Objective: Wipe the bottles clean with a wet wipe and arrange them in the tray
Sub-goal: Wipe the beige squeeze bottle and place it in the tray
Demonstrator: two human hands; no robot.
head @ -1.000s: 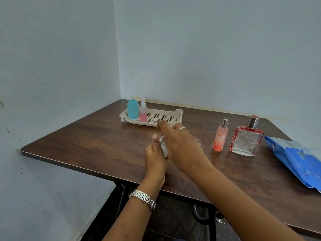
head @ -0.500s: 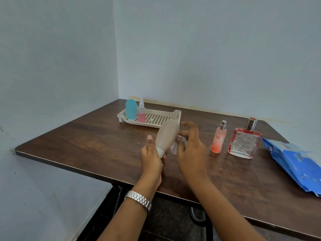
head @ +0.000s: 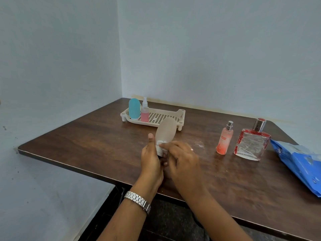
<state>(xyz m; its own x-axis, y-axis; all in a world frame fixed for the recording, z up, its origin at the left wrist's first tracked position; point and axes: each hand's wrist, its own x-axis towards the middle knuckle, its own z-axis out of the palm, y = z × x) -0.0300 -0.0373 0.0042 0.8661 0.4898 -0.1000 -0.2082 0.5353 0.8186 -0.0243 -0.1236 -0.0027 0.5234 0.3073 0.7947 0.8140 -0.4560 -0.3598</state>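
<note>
The fingers (head: pixel 150 138) of the left hand (head: pixel 151 164) are curled round the white cap end of a beige squeeze bottle (head: pixel 166 129). The thumb lies up its side, and the bottle is held cap-down and tilted over the tabletop (head: pixel 86 136) at the centre of the frame. The right hand (head: pixel 184 162) pinches a wet wipe (head: pixel 160 142) against the bottle's neck.

Half a second ago that hand was higher, beside the bottle's body; a second ago it covered the bottle altogether. It has now dropped to the cap end. My reading is that the body has been wiped and the neck is being finished, so this bottle should soon be ready for the tray.

The cream slotted tray (head: pixel 180 115), just behind, already holds a blue bottle (head: pixel 134 108) and a pink spray bottle (head: pixel 144 113) at its left end. At the right of the frame, an orange spray bottle (head: pixel 224 141) and a square glass perfume bottle (head: pixel 250 145) still stand beside a blue wipes pack (head: pixel 298 157).
</note>
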